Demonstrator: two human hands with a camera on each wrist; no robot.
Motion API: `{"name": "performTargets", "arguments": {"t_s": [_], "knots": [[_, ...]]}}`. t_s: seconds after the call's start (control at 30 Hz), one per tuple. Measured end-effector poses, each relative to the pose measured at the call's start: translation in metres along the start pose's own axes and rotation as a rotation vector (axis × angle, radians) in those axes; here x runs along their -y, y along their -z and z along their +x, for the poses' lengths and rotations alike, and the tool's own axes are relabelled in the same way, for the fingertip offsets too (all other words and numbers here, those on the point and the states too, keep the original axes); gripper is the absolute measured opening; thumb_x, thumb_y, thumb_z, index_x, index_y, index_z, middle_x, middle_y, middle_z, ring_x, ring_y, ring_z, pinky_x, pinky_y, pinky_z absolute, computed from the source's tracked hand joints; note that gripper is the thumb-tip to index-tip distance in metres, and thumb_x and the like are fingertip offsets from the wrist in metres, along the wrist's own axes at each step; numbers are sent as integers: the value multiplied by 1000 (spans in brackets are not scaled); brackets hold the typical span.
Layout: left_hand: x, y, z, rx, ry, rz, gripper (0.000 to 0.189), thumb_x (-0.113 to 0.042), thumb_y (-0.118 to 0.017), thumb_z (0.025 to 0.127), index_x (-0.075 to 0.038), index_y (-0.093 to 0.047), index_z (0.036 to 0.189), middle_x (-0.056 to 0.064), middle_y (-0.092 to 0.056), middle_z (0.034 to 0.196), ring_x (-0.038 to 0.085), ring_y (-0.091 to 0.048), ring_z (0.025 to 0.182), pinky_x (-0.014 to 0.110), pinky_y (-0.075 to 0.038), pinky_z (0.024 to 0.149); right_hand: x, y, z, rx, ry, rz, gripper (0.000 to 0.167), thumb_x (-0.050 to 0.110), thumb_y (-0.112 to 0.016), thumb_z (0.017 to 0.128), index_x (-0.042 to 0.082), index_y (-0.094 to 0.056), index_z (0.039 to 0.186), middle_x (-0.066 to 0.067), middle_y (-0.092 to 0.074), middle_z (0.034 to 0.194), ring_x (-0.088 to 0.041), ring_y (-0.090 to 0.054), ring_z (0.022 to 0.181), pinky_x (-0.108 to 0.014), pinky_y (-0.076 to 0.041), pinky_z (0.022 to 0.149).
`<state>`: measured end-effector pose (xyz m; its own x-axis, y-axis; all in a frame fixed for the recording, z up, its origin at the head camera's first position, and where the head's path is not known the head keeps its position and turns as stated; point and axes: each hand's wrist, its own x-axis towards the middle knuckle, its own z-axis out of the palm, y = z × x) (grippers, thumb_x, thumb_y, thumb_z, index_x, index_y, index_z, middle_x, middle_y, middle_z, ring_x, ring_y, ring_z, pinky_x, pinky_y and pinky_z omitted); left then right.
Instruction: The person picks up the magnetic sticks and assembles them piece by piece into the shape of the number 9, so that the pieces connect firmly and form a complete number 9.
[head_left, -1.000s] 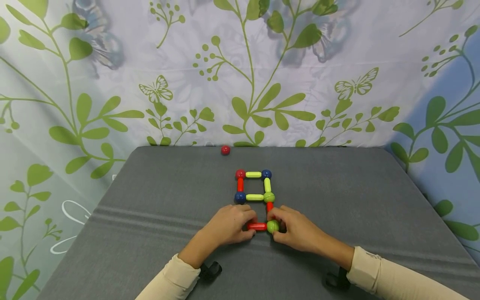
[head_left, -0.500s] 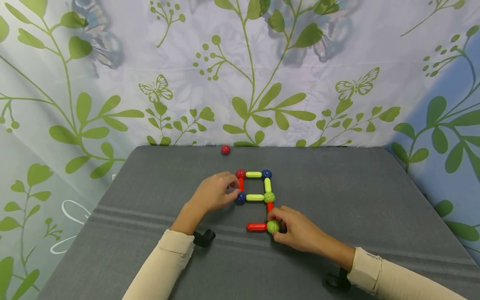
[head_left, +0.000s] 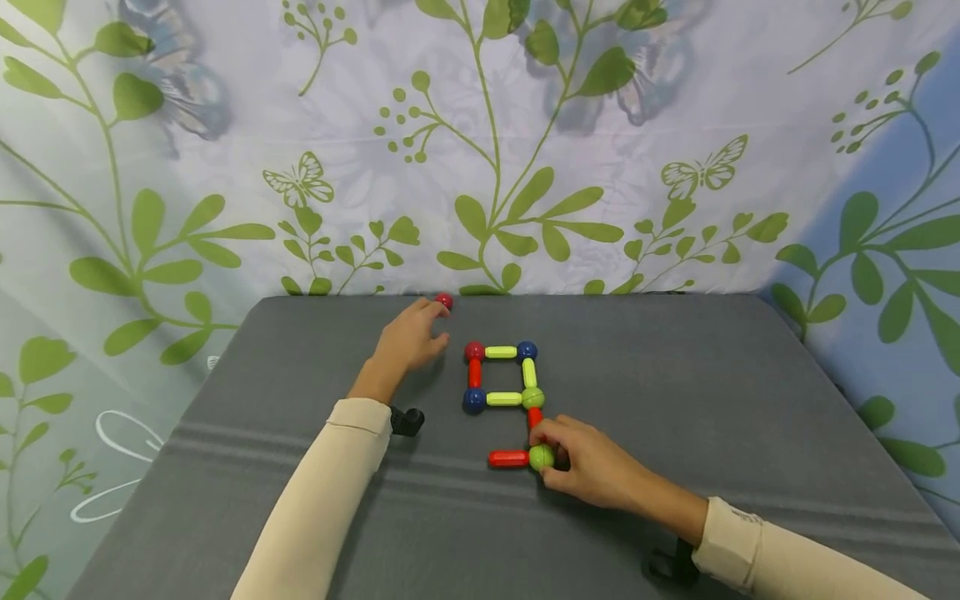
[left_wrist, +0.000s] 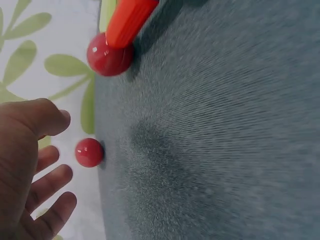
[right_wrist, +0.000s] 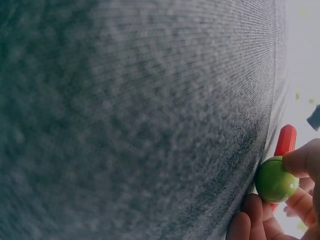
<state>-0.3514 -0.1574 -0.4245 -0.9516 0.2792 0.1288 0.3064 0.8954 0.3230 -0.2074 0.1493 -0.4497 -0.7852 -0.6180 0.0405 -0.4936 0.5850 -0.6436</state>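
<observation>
My left hand [head_left: 406,340] reaches to the loose red ball [head_left: 445,301] at the far edge. In the left wrist view its fingers spread beside that ball [left_wrist: 89,153], with a gap between them. My right hand [head_left: 588,463] pinches the near green ball [head_left: 541,457]; the right wrist view shows thumb and fingers around this ball [right_wrist: 276,180]. A red stick [head_left: 509,458] points left from it, and another red stick [head_left: 535,417] joins it to the green ball [head_left: 532,398] at a corner of a square of sticks and balls.
The square has a red ball [head_left: 475,352], two blue balls [head_left: 474,400], yellow-green sticks [head_left: 501,352] and a red stick [head_left: 475,373] on its left side. Everything lies on a grey cloth-covered table [head_left: 675,367]. A leaf-patterned curtain [head_left: 360,167] hangs behind its far edge.
My left hand has left the near red stick, moved past the square's left side, and come to the loose red ball at the back. My right hand stays at the green ball.
</observation>
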Motion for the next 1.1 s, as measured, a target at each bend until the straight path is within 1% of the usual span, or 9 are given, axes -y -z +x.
{"name": "performTargets", "arguments": {"t_s": [0.07, 0.2, 0.4, 0.53, 0.67, 0.73, 0.83, 0.97, 1.1], "knots": [[5, -3, 10, 7, 29, 2, 44, -25, -67, 98, -11, -56, 138, 11, -51, 139, 30, -55, 120, 51, -48, 95, -1, 0, 0, 4, -3, 9, 29, 10, -75, 86, 21, -64, 111, 8, -57, 98, -9, -58, 81, -28, -51, 70], [14, -10, 26, 11, 83, -9, 53, -26, -66, 98, -12, -49, 147, 13, -42, 149, 34, -50, 128, 56, -46, 96, -2, 2, 0, 6, -7, 17, 30, 12, -76, 87, 20, -64, 114, 8, -56, 100, -10, -58, 82, -29, -51, 71], [24, -17, 43, 41, 126, -15, 58, -24, -65, 98, -13, -44, 151, 13, -39, 152, 35, -47, 132, 59, -43, 99, -1, 2, 3, -59, -18, -76, 35, 21, -81, 85, 22, -66, 116, 5, -52, 101, -12, -53, 81, -28, -47, 67], [27, -21, 52, 49, 126, -22, 60, -24, -64, 98, -16, -41, 153, 12, -38, 154, 35, -45, 133, 59, -42, 100, 0, -2, 6, -136, 62, -146, 35, 25, -84, 82, 21, -70, 113, 6, -54, 104, -11, -48, 84, -29, -43, 68], [25, -23, 59, 67, 107, -24, 61, -23, -63, 99, -19, -41, 155, 11, -36, 157, 36, -44, 135, 59, -41, 101, 0, -7, 10, -178, 196, -209, 31, 27, -86, 80, 24, -72, 108, 12, -56, 106, -10, -50, 96, -41, -42, 84], [23, -23, 61, 79, 99, -19, 59, -23, -63, 99, -19, -42, 154, 9, -36, 157, 36, -45, 135, 59, -41, 101, 1, -9, 11, -169, 244, -229, 30, 28, -86, 80, 26, -72, 106, 14, -57, 107, -11, -51, 102, -50, -39, 91], [22, -25, 63, 83, 92, -18, 54, -21, -63, 99, -18, -46, 151, 9, -39, 155, 35, -47, 133, 58, -41, 102, 2, -11, 13, -133, 269, -233, 29, 29, -85, 82, 27, -71, 107, 16, -58, 109, -11, -52, 109, -58, -30, 99], [22, -28, 64, 67, 87, -20, 48, -17, -63, 99, -15, -51, 146, 13, -45, 147, 34, -51, 127, 54, -42, 101, 2, -13, 16, -79, 271, -213, 27, 26, -84, 85, 28, -71, 108, 18, -60, 109, -6, -53, 107, -58, -29, 102], [23, -32, 61, 36, 66, -32, 40, -12, -63, 99, -10, -56, 138, 17, -50, 137, 35, -54, 119, 51, -44, 99, 1, -15, 19, -58, 297, -199, 23, 21, -83, 86, 27, -71, 105, 19, -60, 107, -2, -55, 104, -53, -34, 100]]}}
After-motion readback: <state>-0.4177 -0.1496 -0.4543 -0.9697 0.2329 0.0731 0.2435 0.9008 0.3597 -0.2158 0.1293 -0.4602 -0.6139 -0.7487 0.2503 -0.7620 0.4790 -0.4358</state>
